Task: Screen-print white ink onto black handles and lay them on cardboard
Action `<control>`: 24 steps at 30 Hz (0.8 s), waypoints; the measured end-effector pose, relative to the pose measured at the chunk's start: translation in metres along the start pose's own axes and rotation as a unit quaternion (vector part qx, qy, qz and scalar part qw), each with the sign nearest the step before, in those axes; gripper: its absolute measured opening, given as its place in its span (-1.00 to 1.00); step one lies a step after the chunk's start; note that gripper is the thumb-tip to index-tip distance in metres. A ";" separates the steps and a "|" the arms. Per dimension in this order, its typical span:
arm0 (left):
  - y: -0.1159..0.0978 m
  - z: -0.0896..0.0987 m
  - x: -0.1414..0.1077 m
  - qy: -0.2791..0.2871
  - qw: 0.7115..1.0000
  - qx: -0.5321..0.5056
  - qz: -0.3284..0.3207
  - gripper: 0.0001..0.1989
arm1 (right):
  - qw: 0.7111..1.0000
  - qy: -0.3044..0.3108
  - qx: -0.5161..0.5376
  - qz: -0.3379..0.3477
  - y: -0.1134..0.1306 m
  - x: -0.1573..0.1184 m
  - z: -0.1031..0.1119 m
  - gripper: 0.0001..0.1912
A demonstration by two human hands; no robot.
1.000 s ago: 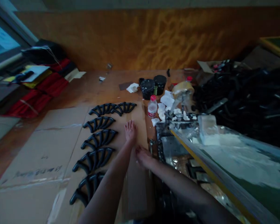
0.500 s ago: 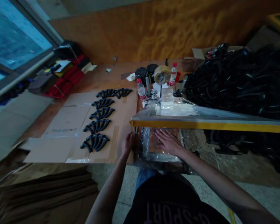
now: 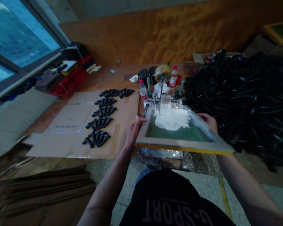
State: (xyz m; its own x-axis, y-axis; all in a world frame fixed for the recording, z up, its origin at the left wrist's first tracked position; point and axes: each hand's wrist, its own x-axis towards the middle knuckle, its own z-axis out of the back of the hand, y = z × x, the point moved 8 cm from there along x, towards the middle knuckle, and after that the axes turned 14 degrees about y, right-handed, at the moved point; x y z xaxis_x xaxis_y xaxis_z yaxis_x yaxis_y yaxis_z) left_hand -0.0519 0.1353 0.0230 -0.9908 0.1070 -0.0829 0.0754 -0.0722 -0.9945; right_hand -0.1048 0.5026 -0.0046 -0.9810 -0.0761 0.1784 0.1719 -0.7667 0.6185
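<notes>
A screen-printing frame (image 3: 179, 142) with a green mesh (image 3: 191, 133) is tilted over a flat board (image 3: 161, 153) at the table's front. White ink (image 3: 174, 121) lies on the mesh, and a clear squeegee-like block (image 3: 165, 103) stands at its far end. At the frame's left edge, my left hand (image 3: 133, 131) grips the rim with a finger stretched along it. My right hand (image 3: 209, 121) is closed round the right edge, its fingers partly hidden. Most of the board is covered by the frame.
Left, black curved handle-like pieces (image 3: 100, 124) lie in rows on flat cardboard (image 3: 63, 125). A big heap of black pieces (image 3: 231, 88) fills the right side. Behind the frame stand two bottles (image 3: 143, 91), a tape roll (image 3: 162, 73) and dark jars (image 3: 143, 74).
The raised frame has come down and now shows its mesh. My right hand has left the board for the frame's right edge; my left hand has risen to its left edge.
</notes>
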 end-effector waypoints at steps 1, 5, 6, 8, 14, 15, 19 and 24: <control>0.023 -0.001 -0.007 0.024 0.999 0.011 0.039 -0.44 | 1.000 -0.006 -0.003 0.002 0.008 0.006 0.003 -0.58; 0.112 -0.009 -0.021 0.089 0.987 0.031 0.128 -0.34 | 0.990 0.050 -0.086 0.095 0.087 0.027 -0.033 -0.48; 0.128 -0.010 -0.021 0.087 0.986 0.045 0.134 -0.30 | 0.982 0.080 -0.122 0.122 0.106 0.030 -0.050 -0.41; 0.151 -0.011 -0.017 0.082 0.984 0.073 0.140 -0.29 | 0.964 0.127 -0.184 0.142 0.129 0.035 -0.081 -0.40; 0.170 -0.012 -0.009 0.099 0.981 0.100 0.134 -0.35 | 0.932 0.264 -0.230 0.099 0.111 0.031 -0.126 -0.78; 0.170 -0.011 -0.009 0.098 0.981 0.104 0.134 -0.36 | 0.929 0.272 -0.234 0.093 0.105 0.028 -0.126 -0.80; 0.170 -0.011 -0.010 0.100 0.980 0.107 0.138 -0.38 | 0.927 0.248 -0.274 0.065 0.096 0.017 -0.120 -0.77; 0.171 -0.012 -0.010 0.103 0.979 0.101 0.140 -0.37 | 0.913 0.272 -0.285 0.106 0.113 -0.013 -0.141 -0.82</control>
State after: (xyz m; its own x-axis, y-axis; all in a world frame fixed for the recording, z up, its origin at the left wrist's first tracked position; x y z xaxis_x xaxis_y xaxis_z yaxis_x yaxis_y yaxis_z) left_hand -0.0275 0.1334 -0.1473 -0.8889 0.2510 -0.3832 0.2971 -0.3208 -0.8993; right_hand -0.0853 0.3275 -0.0447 -0.8568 -0.4480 -0.2552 0.4409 -0.8932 0.0877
